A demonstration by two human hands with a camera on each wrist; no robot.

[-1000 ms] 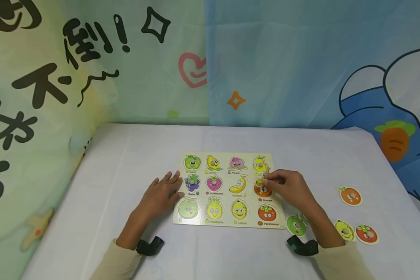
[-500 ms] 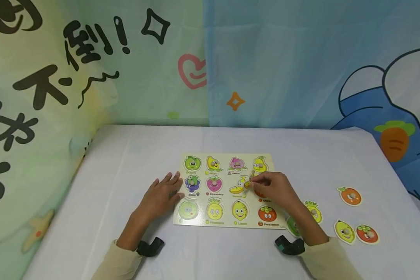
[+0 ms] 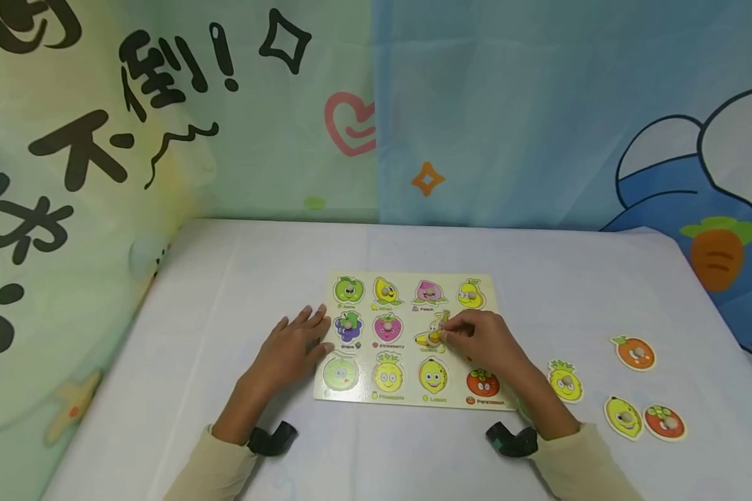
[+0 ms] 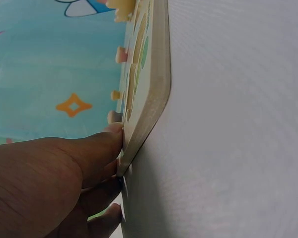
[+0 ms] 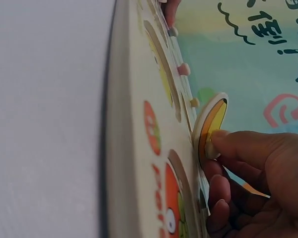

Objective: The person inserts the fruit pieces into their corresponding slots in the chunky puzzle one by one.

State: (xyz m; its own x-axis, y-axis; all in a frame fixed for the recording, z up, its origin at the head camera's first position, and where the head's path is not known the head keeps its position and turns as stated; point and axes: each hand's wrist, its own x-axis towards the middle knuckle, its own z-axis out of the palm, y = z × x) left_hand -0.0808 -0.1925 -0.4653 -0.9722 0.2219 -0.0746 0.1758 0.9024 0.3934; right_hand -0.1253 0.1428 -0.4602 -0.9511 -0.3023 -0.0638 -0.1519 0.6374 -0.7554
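A fruit puzzle board (image 3: 365,362) lies on the white table. My left hand (image 3: 291,355) rests at its left edge, fingers extended, the thumb touching the rim in the left wrist view. My right hand (image 3: 485,344) pinches a banana puzzle piece (image 5: 216,119) by its knob. The piece is tilted over the printed banana slot and partly covers it; the right wrist view shows it standing off the board's face. Knobbed pieces, such as the apple (image 3: 349,291) and strawberry (image 3: 388,328), sit in the upper two rows. The right hand hides the orange slot.
Right of the board lie loose pieces: a pineapple (image 3: 565,383), an orange (image 3: 634,353), a lemon (image 3: 624,417) and a persimmon (image 3: 665,423). A green round piece (image 3: 523,412) is mostly hidden beneath the right forearm. A printed curtain (image 3: 507,104) stands behind the table.
My right hand has moved left with the banana piece, from the orange slot to the banana slot. The left hand has stayed at the board's edge. The head view has shifted slightly.
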